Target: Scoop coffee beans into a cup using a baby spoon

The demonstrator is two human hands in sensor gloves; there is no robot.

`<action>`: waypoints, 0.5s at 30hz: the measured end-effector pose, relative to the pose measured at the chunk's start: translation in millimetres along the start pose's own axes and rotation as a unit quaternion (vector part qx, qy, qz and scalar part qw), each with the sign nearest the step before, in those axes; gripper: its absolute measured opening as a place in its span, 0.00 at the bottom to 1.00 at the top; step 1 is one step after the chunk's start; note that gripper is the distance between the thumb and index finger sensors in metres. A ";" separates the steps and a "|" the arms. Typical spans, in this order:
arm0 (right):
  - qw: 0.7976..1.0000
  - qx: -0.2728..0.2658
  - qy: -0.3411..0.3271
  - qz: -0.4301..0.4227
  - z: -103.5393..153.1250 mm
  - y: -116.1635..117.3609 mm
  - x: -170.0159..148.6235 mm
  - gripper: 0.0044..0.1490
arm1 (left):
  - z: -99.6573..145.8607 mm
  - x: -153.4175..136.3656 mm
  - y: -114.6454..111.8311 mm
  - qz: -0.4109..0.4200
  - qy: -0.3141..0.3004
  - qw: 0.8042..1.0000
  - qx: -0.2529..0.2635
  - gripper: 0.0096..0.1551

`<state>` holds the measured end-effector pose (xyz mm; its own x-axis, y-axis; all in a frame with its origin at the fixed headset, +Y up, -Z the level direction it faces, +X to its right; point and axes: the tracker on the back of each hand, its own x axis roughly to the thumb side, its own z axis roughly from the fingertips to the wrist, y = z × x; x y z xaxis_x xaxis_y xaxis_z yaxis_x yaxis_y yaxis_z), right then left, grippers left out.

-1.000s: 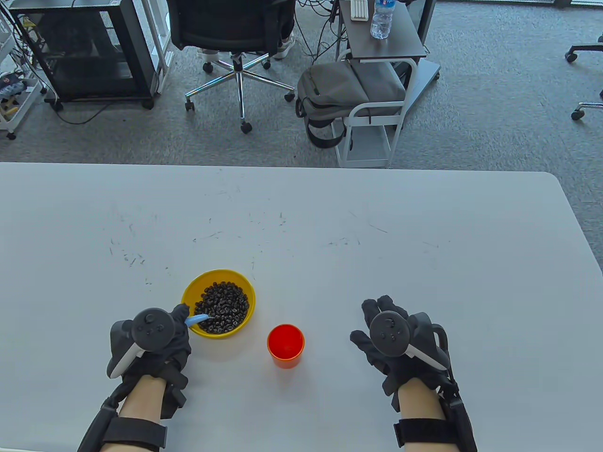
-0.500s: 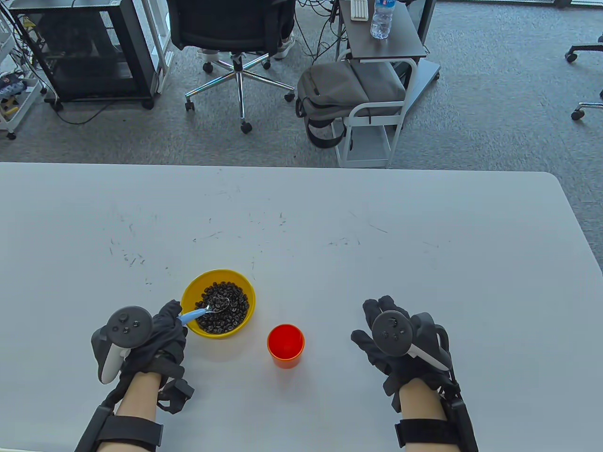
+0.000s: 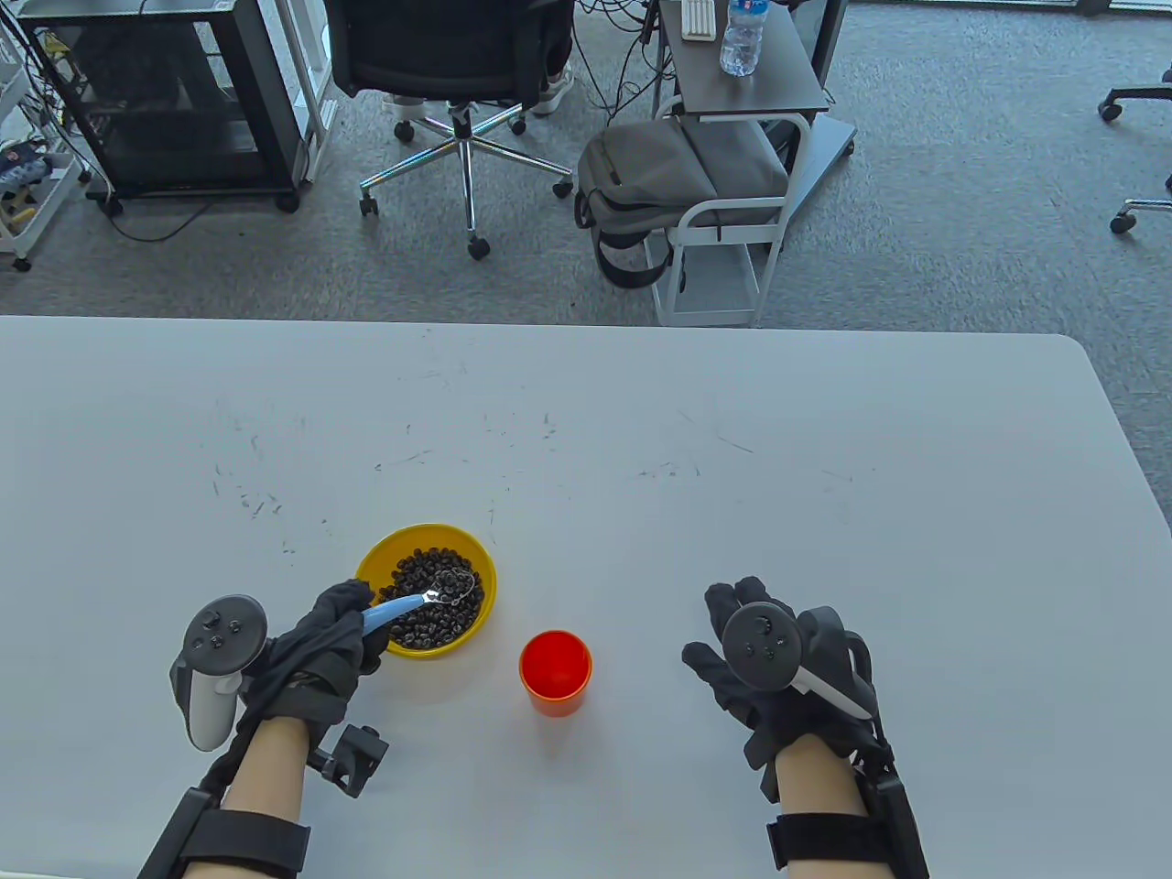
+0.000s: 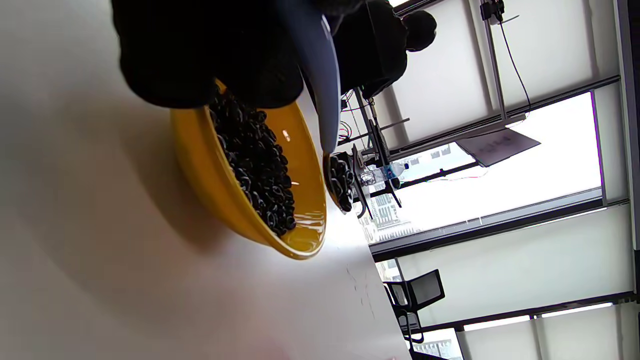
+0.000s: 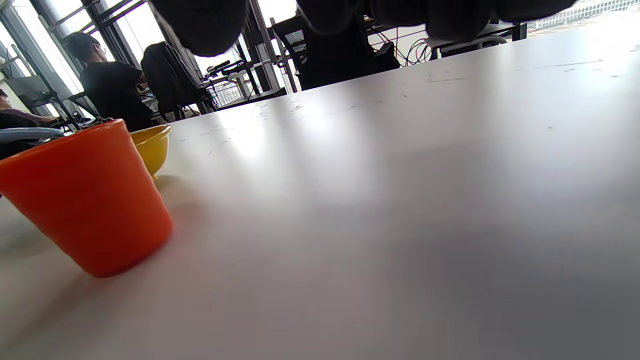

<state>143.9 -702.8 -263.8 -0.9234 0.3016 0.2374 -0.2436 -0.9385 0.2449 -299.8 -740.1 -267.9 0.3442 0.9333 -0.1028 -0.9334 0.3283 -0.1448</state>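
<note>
From the table view, our left hand point(image 3: 316, 641) grips the baby spoon point(image 3: 417, 600) by its blue handle, its loaded tip lifted above the coffee beans point(image 3: 430, 600) in the yellow bowl point(image 3: 375, 558), presumably level so nothing spills. The orange cup point(image 3: 555, 673) stands just right of the bowl, near enough for a short carry. Our right hand point(image 3: 769, 664) lies idle on the table point(image 3: 641, 439), fingers spread, holding nothing.

In the left wrist view, the spoon's bowl carries a small heap of beans (clear of the pile).

In the right wrist view, the cup stands upright; we cannot see inside it.
</note>
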 end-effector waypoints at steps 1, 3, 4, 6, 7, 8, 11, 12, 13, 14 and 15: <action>1.000 0.000 0.000 0.000 0.0 0.0 0.0 0.48 | 0.1 2.2 -2.2 0.004 -0.006 1.000 -0.008 0.29; 1.000 0.001 0.000 -0.001 -0.2 0.2 0.2 0.48 | 0.8 8.8 -9.7 0.006 -0.027 0.999 -0.038 0.29; 1.000 0.002 0.000 -0.001 -0.4 0.3 0.4 0.48 | 1.4 12.4 -14.2 0.007 -0.038 0.998 -0.056 0.29; 1.000 0.003 -0.001 -0.002 -0.6 0.6 0.7 0.48 | 3.3 19.1 -22.5 0.002 -0.059 0.995 -0.082 0.29; 1.000 0.004 -0.001 -0.003 -0.7 0.6 0.9 0.48 | 4.5 23.4 -27.8 -0.006 -0.072 0.993 -0.098 0.29; 1.000 0.004 -0.001 -0.003 -0.8 0.7 0.9 0.48 | 5.8 26.5 -32.1 -0.013 -0.083 0.990 -0.111 0.29; 1.000 0.004 -0.002 -0.005 -0.8 0.8 0.5 0.48 | 8.5 32.9 -41.6 -0.044 -0.106 0.984 -0.133 0.28; 1.000 0.004 -0.001 -0.005 -0.8 0.9 0.6 0.48 | 8.7 33.8 -43.1 -0.052 -0.111 0.983 -0.137 0.28; 1.000 0.005 -0.001 -0.005 -0.8 1.0 0.5 0.48 | 8.9 34.5 -44.9 -0.059 -0.116 0.981 -0.142 0.27; 1.000 0.005 -0.001 -0.006 -0.8 0.9 0.5 0.48 | 9.0 35.0 -46.5 -0.062 -0.119 0.980 -0.150 0.27; 1.000 0.005 -0.001 -0.007 -0.9 0.8 0.5 0.48 | 9.0 35.0 -47.3 -0.063 -0.121 0.978 -0.154 0.26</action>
<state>143.0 -703.5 -264.3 -0.9194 0.3145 0.2363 -0.2528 -0.9326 0.2576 -244.5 -721.7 -255.8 0.3860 0.9073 0.1667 -0.7968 0.4190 -0.4354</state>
